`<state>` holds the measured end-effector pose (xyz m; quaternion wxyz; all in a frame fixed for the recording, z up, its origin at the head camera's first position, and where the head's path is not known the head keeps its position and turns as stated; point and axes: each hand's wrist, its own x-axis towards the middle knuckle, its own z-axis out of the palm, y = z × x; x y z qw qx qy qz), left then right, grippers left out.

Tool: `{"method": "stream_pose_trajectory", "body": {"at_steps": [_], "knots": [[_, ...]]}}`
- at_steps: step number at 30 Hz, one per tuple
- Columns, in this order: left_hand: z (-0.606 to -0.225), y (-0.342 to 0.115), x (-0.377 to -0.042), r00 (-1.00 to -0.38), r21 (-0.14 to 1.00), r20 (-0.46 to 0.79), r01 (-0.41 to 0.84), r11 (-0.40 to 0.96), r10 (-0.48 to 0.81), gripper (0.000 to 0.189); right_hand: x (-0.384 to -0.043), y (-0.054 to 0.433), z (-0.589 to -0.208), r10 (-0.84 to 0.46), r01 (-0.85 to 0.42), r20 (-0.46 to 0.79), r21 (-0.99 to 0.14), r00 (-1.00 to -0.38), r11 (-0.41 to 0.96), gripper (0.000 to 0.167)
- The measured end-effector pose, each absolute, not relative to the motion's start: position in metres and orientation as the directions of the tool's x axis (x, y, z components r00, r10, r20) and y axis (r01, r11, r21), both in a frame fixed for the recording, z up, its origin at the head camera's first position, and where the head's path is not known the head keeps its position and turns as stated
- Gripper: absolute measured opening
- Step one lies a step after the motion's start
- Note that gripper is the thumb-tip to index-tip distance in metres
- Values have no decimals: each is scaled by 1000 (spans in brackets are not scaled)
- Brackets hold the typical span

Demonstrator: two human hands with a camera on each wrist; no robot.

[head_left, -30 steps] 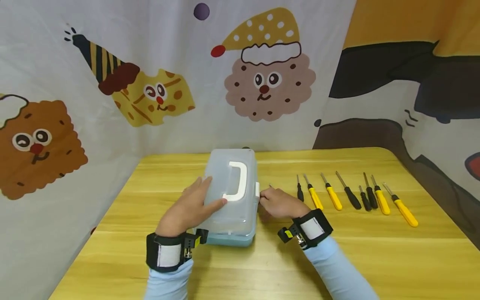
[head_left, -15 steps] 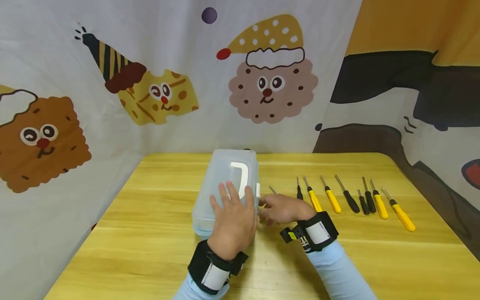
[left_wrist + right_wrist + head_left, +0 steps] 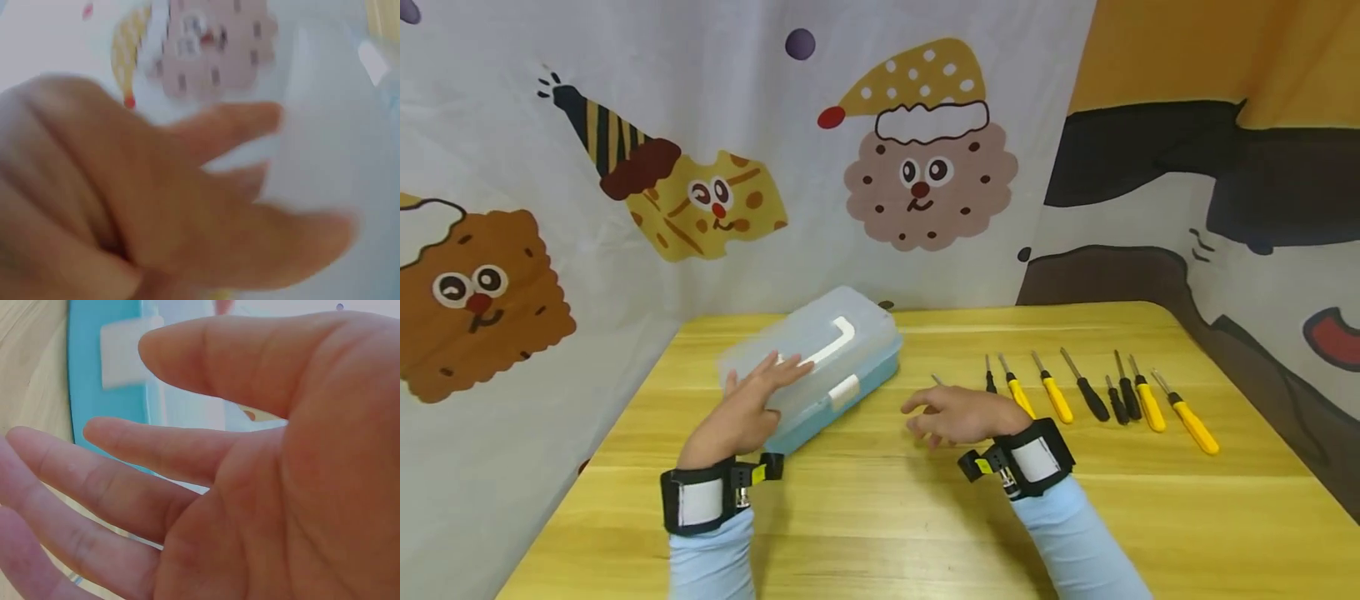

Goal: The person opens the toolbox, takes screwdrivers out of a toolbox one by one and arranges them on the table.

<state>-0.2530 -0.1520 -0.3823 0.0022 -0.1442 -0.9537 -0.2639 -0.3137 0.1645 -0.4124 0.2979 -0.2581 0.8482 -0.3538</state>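
Note:
A toolbox with a frosted clear lid (image 3: 790,340) and a light blue base (image 3: 871,380) lies slanted on the table. Its white latch (image 3: 844,392) faces the front right, and a white handle (image 3: 844,330) is set in the lid. My left hand (image 3: 737,421) is over the lid's near left part, fingers stretched; whether it touches cannot be told, and the left wrist view is blurred. Apart from the box, at its right, my right hand (image 3: 966,414) holds nothing, its fingers loosely bent. The right wrist view shows its palm before the blue base (image 3: 84,375).
Several screwdrivers with yellow or black handles lie in a row at the right, among them a yellow one (image 3: 1197,427) at the end. One shaft (image 3: 936,379) shows behind my right hand. A cartoon-printed curtain (image 3: 820,208) hangs behind the wooden table (image 3: 880,517).
The toolbox has turned clockwise, its near end swinging left and its latch side now facing front right. My left hand has moved left with it. My right hand, nearly in place, is now apart from it.

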Motion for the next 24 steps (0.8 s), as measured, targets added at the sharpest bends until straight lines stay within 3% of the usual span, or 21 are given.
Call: {"method": "stream_pose_trajectory", "body": {"at_steps": [2,7,14,24], "knots": [[-388,-167,-256,-960,509,135,278,814,244,83,-315,163,-412,-645,-224,-331,-749,-689,623,48],[-395,-163,-266,-971,455,200,213,865,134,61,-317,163,-409,-643,-231,-345,-734,-683,639,47],[-406,-130,-282,-969,302,246,69,951,-8,90,-318,163,-407,-646,-235,-342,-734,-682,637,47],[-405,-144,-280,-976,434,210,150,888,63,66,-324,184,-406,-639,-276,-277,-729,-717,626,49]]}}
